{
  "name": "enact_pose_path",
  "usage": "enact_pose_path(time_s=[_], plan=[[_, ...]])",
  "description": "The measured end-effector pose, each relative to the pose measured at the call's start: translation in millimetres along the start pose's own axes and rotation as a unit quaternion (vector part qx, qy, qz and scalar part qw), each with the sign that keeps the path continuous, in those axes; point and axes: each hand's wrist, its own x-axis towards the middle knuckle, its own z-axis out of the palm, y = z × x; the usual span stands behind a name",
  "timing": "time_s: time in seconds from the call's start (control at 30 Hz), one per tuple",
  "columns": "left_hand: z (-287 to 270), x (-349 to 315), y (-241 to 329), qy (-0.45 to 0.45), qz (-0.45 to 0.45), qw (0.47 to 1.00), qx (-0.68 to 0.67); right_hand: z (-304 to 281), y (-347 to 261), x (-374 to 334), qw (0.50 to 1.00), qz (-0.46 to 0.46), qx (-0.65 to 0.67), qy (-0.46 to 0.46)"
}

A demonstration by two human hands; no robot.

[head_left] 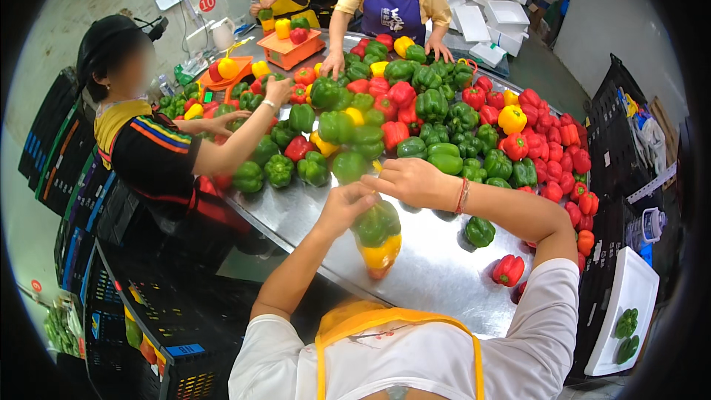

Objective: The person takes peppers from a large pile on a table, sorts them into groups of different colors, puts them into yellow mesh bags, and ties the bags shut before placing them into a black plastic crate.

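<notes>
Together, both hands pinch the pepper bag.

The fingertips of the left hand were hidden behind the green pepper of a clear bag of three peppers, so the grip could not be judged. The red pepper at the bag's bottom was largely covered by the yellow pepper above it. The fingers of the right hand were curled out of view at the bag's top. The steel table was masked by piled peppers at its far side and cut off by the wearer's apron. A white tray was clipped by the dark lens rim.
</notes>
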Motion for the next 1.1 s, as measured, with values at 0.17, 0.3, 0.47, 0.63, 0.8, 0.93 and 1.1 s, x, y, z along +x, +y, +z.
enact_pose_path(time_s=[0.17, 0.3, 0.47, 0.63, 0.8, 0.93, 1.1], plan=[[-4, 2, 6, -0.036, 0.027, 0.987, 0.157, -3, 12, 2, 0.997, -0.066, -0.019, -0.039], [-4, 2, 24, -0.09, 0.063, 0.95, 0.293, -19, 8, 11, 0.991, -0.046, 0.05, -0.111], [-1, 7, 44, -0.188, 0.114, 0.916, 0.335, -39, -4, 19, 0.979, -0.01, 0.069, -0.189], [-3, 11, 47, -0.247, 0.011, 0.937, 0.248, -49, -11, 20, 0.977, -0.027, 0.076, -0.198], [-5, 12, 62, -0.226, 0.013, 0.942, 0.248, -64, -7, 29, 0.985, -0.073, 0.033, -0.154], [1, 8, 68, -0.181, 0.031, 0.962, 0.203, -76, -5, 34, 0.989, -0.121, -0.01, -0.09], [14, 6, 83, -0.199, 0.04, 0.948, 0.246, -82, -9, 35, 0.988, -0.105, -0.017, -0.108]])
